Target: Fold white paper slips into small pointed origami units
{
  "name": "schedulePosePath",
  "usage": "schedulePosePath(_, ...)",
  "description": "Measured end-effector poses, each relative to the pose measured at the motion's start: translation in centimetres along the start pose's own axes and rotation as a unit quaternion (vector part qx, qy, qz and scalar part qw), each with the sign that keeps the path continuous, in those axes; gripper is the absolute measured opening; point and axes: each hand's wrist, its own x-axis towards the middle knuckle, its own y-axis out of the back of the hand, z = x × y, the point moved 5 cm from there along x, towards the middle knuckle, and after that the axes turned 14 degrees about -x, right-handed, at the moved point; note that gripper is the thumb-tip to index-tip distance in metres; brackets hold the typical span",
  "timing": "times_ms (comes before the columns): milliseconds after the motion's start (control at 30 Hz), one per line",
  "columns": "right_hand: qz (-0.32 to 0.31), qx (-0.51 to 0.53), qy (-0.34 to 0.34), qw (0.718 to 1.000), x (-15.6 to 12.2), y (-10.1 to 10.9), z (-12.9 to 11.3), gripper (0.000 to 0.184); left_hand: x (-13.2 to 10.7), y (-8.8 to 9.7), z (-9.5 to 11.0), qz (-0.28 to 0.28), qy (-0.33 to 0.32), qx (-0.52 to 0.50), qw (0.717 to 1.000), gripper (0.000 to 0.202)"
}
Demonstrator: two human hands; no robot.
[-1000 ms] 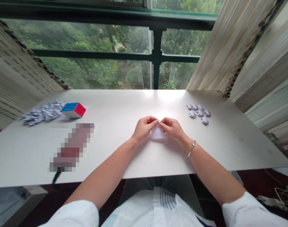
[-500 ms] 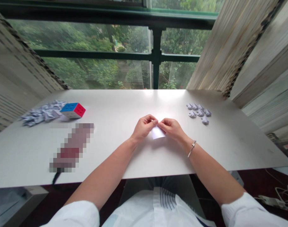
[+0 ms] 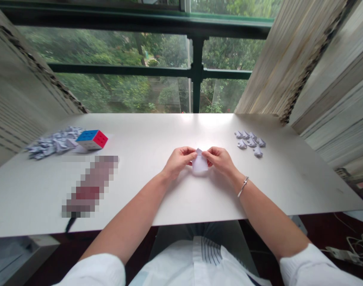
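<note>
Between my two hands is a small piece of white paper (image 3: 200, 164), folded to a point at its top. My left hand (image 3: 180, 160) pinches its left edge between thumb and fingers. On the opposite edge, my right hand (image 3: 219, 159) grips the paper the same way, thumb on the near side. The paper is held just over the white table, its lower part hanging toward me. Some fingertips are hidden behind the sheet.
Several small folded paper pieces (image 3: 251, 142) sit at the right. At the left lie a heap of folded paper strips (image 3: 55, 143), a puzzle cube (image 3: 92, 139) and a blurred-out long object (image 3: 92, 184). The table (image 3: 134, 198) ends at a window behind.
My hands have spread slightly apart, and the paper's pointed top now shows between them. The paper faces me more squarely. Objects on the table have stayed put.
</note>
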Motion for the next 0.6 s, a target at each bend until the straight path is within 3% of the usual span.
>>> schedulePosePath(200, 0.015, -0.008, 0.008, 1.0, 0.0, 0.0, -0.1, 0.036, -0.2, -0.2, -0.2, 0.013, 0.034, -0.045, 0.998, 0.029)
schedulePosePath(333, 0.111, -0.059, 0.066, 0.99, -0.4, 1.1, -0.9, 0.027, -0.1, 0.3, 0.2, 0.068, 0.014, -0.065, 0.996, 0.028)
schedulePosePath(433, 0.146, -0.175, 0.187, 0.956, -1.3, 1.3, -2.4, 0.018, 0.0, 0.9, 0.3, 0.116, -0.001, -0.087, 0.989, 0.025)
schedulePosePath(600, 0.089, -0.356, 0.341, 0.865, -2.4, -0.3, -3.6, 0.045, 0.1, 1.0, 0.3, 0.122, 0.001, -0.134, 0.983, 0.017)
